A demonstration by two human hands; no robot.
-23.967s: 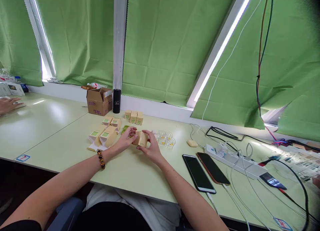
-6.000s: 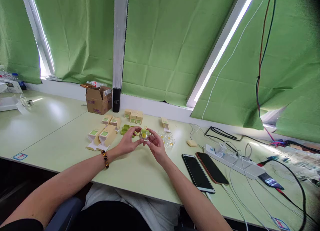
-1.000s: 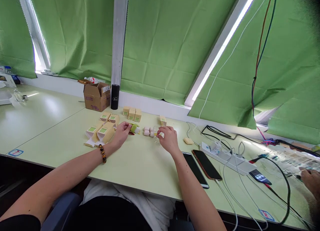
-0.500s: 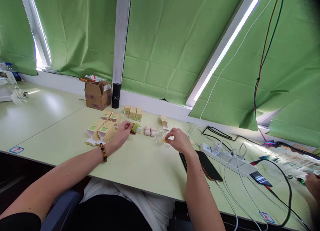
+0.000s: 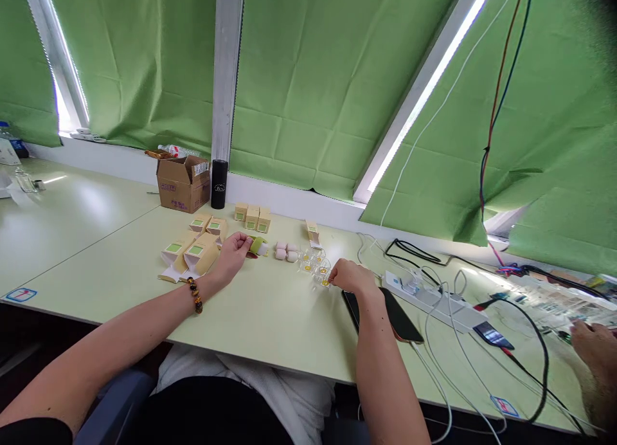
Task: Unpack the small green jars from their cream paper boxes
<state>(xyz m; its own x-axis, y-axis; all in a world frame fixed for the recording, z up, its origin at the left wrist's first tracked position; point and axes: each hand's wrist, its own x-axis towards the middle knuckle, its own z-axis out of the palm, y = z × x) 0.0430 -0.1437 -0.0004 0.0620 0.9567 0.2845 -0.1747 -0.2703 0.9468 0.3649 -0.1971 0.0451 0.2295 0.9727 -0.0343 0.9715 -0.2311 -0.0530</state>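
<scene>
My left hand (image 5: 234, 253) is closed on a small green wrapper (image 5: 258, 245) with a white part at its right end. To the right sit several pale pink rounded pieces (image 5: 286, 252), close together. Beyond them stands a cluster of small clear containers (image 5: 314, 262) with yellow in them. The bent fingers of my right hand (image 5: 351, 276) meet at the nearest of these containers; what they grip, if anything, is too small to make out. Just left of my left hand are several open cream cartons (image 5: 201, 252) with green labels.
Behind are small closed cartons (image 5: 251, 217), one open carton (image 5: 312, 231), a cardboard box (image 5: 183, 184) and a black cylinder (image 5: 219, 184). Right of my right forearm lie a phone (image 5: 400, 316), a power strip (image 5: 434, 303) and tangled cables. Another person's hand (image 5: 594, 348) is at the far right.
My right hand has moved slightly towards me and right, to the near end of the clear containers, uncovering more of them. My left hand keeps its hold. The other person's hand shows more.
</scene>
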